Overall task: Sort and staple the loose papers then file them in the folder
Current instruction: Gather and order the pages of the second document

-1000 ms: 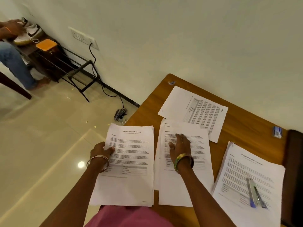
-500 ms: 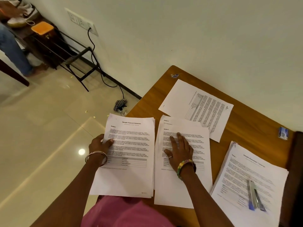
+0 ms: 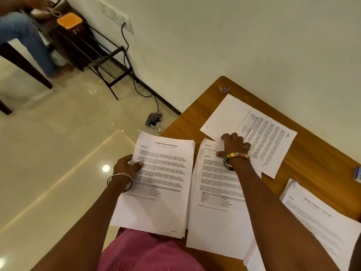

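The loose papers lie in several groups on the wooden counter (image 3: 312, 153): a stack headed as a financial statement (image 3: 162, 184) at the left edge, overhanging the counter toward the person's lap; a middle pile (image 3: 216, 212) just beside it, its top sheet showing numbered sections; a single sheet (image 3: 259, 132) turned crosswise farther back, its near corner overlapping the middle pile; and a further stack (image 3: 320, 222) at the right, partly cut off by the frame. The left hand (image 3: 127, 167) grips the left edge of the financial statement stack, thumb on top and fingers curled underneath. The right hand (image 3: 234, 143) rests on the near corner of the crosswise sheet where it meets the middle pile, fingers bent downward; it looks to be pressing or pinching that corner, though I cannot tell for sure whether it has a hold. No folder or stapler shows here, so sorting appears unfinished. The main risk is the overhanging stack: it is fanned at its right edge, and if the left hand's hold loosens or tilts, sheets could slide off to the floor (image 3: 58, 153) and lose their order. Dragging the crosswise sheet by one corner could also crease it or pull the sheet beneath along with it. A small blue thing (image 3: 358, 174) sits at the counter's right edge; farther off, a cable (image 3: 134, 79) runs down the wall and a seated person's leg (image 3: 25, 40) shows at the top left.
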Demonstrator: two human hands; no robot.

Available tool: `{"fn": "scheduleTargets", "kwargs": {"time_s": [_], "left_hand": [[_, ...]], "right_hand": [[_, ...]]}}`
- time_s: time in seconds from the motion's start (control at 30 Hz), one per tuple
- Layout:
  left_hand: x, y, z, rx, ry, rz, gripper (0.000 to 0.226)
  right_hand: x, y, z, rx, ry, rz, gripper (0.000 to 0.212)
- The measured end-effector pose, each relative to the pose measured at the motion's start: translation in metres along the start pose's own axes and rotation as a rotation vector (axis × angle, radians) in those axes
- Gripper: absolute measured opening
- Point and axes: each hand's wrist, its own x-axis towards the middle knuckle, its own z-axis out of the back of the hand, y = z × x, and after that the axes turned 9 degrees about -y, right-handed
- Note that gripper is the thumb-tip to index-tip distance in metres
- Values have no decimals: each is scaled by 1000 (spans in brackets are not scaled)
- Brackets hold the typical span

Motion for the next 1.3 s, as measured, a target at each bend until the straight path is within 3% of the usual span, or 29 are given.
{"fn": "scheduleTargets", "kwargs": {"time_s": [0.17,0.27,0.33,0.43,0.6,0.7,0.8,0.97,1.07,1.2,1.3], "left_hand": [[1,1,0,2,-10,-7,32],[1,6,0,-58,-12,-34,26],[2,9,3,-139,13,-42,19],[4,3,9,-296,68,-42,17],[-1,-39,15,-405,178,-152,21],[-2,-68,14,-364,219,-303,19],[-3,-93,11,-279,267,-569,24],[-10,-129,4,-220,154,-803,28],[-15,-139,9,-269,132,-871,29],[-25,-140,12,-387,216,-672,12],[-30,-131,13,-490,221,-551,13]], "right_hand": [[17,-7,-3,110,109,-67,55],[22,-10,0,87,143,-3,51],[22,-11,7,246,106,40,40],[25,-15,24,417,-26,41,27],[30,-15,64,402,-426,60,20],[26,-2,95,502,-669,214,20],[14,22,128,594,-773,382,18],[-17,61,165,815,-742,513,15],[-42,74,170,914,-620,549,15],[-60,68,169,866,-494,579,21],[-59,40,166,702,-389,488,28]]}}
